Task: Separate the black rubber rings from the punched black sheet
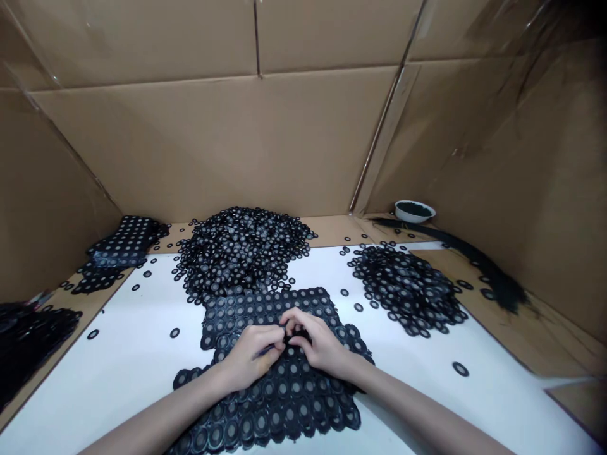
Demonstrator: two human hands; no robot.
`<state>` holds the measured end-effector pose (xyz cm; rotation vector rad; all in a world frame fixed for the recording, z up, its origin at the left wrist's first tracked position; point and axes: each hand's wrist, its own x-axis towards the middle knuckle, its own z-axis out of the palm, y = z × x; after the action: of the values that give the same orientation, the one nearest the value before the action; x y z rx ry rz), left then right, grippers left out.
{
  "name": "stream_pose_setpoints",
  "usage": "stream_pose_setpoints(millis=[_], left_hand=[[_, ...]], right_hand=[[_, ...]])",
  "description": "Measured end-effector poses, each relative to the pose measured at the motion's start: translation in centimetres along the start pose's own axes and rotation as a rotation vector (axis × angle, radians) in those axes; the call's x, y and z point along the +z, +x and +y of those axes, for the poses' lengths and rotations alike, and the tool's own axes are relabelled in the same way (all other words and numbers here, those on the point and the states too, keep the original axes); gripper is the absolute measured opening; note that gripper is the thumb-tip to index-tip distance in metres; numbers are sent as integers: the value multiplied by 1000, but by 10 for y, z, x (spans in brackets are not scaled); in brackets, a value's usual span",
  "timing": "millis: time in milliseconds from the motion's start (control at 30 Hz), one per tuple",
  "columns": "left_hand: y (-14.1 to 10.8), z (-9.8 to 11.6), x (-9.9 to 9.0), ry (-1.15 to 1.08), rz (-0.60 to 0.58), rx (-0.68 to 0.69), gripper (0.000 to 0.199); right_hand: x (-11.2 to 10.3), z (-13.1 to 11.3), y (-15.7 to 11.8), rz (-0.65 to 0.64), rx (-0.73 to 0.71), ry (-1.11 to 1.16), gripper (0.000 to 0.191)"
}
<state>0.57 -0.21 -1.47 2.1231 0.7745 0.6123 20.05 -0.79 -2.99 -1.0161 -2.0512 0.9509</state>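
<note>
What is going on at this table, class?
A person works with both hands on a black sheet of rubber rings lying on the white table. The left hand and right hand meet at its middle, pinching at one ring. Loose rings sit in a large pile behind and a smaller pile to the right.
</note>
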Motion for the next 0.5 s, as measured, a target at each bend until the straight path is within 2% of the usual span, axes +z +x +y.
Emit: stream_pose_setpoints(millis=[167,333,500], left_hand=[[-2,0,-1,-26,50,-18,20],[-4,1,-4,-55,95,-53,22],[-4,4,-5,-78,121,-72,24]], right_hand=[[-8,-8,-2,-57,37,-1,42],[-16,-9,-5,-43,90,-1,45],[-20,-4,-2,-62,143,172,50]])
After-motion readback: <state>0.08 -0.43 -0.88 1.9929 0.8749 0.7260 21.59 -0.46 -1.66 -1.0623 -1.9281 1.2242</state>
